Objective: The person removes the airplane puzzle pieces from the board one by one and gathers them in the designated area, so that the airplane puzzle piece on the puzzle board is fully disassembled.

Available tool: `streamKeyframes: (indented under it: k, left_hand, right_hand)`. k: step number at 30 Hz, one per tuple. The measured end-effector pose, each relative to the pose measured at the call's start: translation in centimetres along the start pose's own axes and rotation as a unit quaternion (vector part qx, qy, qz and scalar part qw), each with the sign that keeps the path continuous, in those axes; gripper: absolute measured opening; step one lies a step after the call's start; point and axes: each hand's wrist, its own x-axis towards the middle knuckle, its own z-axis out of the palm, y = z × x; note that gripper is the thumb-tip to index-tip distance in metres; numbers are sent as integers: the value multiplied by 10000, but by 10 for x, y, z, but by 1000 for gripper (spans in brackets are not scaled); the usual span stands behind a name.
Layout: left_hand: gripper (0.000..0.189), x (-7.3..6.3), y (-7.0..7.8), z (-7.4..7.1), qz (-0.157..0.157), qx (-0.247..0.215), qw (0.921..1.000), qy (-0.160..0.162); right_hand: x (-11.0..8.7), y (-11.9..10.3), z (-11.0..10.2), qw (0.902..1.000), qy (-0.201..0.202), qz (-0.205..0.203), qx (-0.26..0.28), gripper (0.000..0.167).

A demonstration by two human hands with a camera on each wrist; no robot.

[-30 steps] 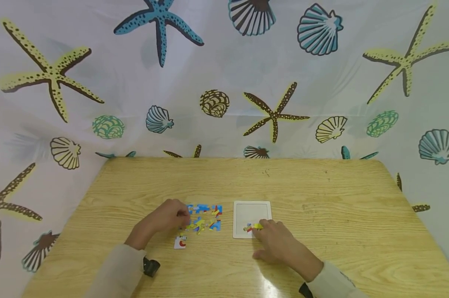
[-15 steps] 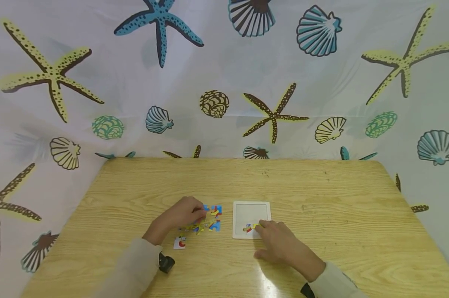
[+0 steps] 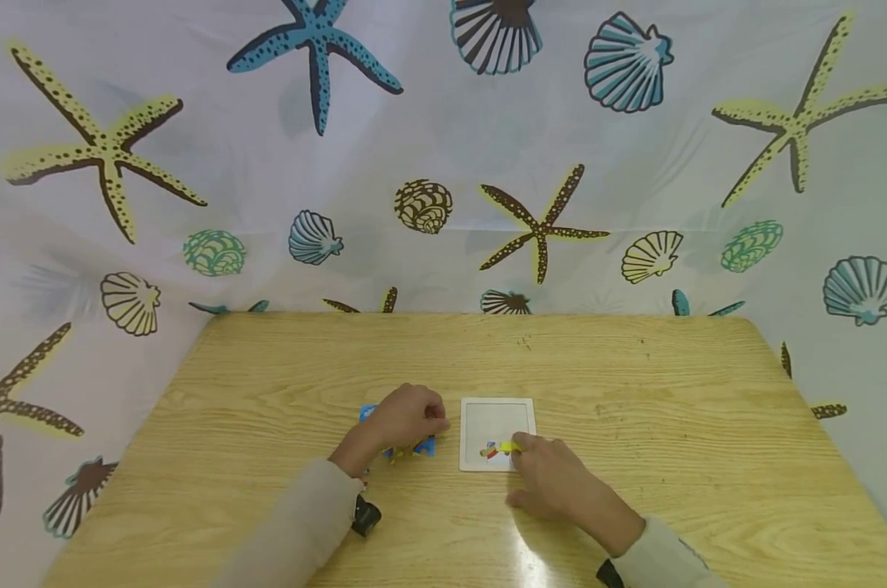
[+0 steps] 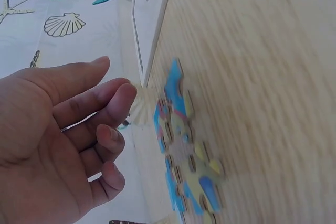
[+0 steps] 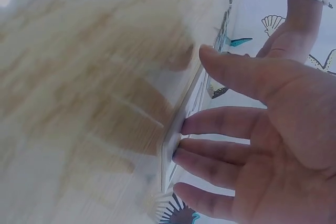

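My left hand [image 3: 407, 415] hovers over loose jigsaw pieces [image 3: 427, 447], partly hiding them. In the left wrist view its fingers are loosely bent, thumb apart from the fingertips, and I see nothing held; pieces in blue, yellow and red [image 4: 178, 90] lie beside it on the table. A white puzzle tray [image 3: 496, 418] lies to the right of those pieces. Joined pieces [image 3: 492, 450] sit at its lower part. My right hand [image 3: 554, 478] rests at the tray's lower right, fingertips over a yellow piece. The right wrist view shows its fingers [image 5: 210, 169] fairly straight against the tray.
The wooden table [image 3: 635, 392] extends around the tray on all sides. A white cloth [image 3: 385, 261] printed with starfish and shells hangs behind the table. Dark wrist cameras [image 3: 366, 516] sit below the sleeves.
My left hand has moved right across the loose pieces toward the tray, uncovering blue pieces on the left. The right hand has barely shifted on the tray.
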Motion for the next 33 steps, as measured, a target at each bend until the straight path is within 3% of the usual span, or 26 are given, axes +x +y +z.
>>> streamKeyframes:
  k: [6, 15, 22, 33]
  left_hand:
    - [7, 10, 9, 12, -30, 47, 10000, 3]
    - [23, 20, 33, 29, -40, 214, 9991, -371]
    - [26, 26, 44, 42, -120, 495, 9968, -610]
    - [30, 27, 51, 51, -232, 982, 9942, -375]
  right_hand:
    - [0, -1, -1, 9998, -105, 185, -63, 51]
    - [-3, 4, 0, 10000, 48, -4, -87, 47]
    - [-4, 6, -1, 10000, 14, 70, -23, 47]
    - [-3, 4, -3, 9999, 8, 104, -34, 47]
